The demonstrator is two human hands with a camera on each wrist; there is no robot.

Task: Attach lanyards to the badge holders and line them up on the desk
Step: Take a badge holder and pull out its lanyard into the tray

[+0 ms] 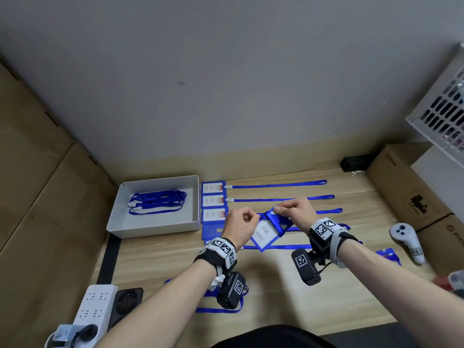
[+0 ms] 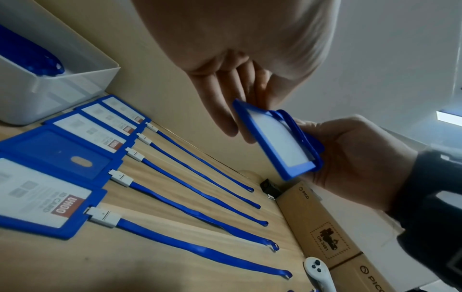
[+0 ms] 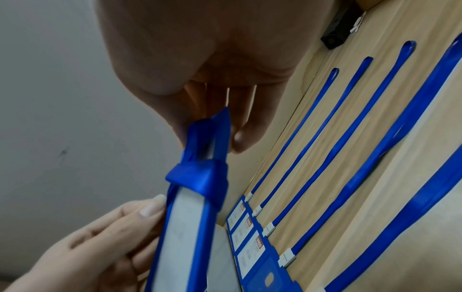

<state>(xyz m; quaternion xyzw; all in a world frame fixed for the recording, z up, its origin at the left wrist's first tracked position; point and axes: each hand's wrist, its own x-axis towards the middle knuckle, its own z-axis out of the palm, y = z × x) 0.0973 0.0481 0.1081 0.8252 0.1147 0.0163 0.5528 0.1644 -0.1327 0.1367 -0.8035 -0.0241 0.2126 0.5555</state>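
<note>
Above the desk I hold a blue badge holder [image 1: 265, 233] with a white card, tilted, between both hands. My left hand [image 1: 253, 218] pinches its left edge. My right hand [image 1: 277, 210] pinches its top corner between thumb and fingers. A blue lanyard [image 3: 197, 173] is wrapped in a knot-like band around the upper part of the holder. Several badge holders [image 1: 213, 200] with lanyards [image 1: 276, 185] clipped on lie in a column beside the tray, their straps stretched to the right. One of them [image 2: 57, 152] lies back side up.
A white tray [image 1: 150, 231] at the left holds a bundle of loose blue lanyards [image 1: 157, 200]. Cardboard boxes [image 1: 411, 197] and a white controller [image 1: 406, 237] sit at the right. A power strip [image 1: 95, 305] lies front left. Another lanyard [image 1: 221, 310] lies under my left forearm.
</note>
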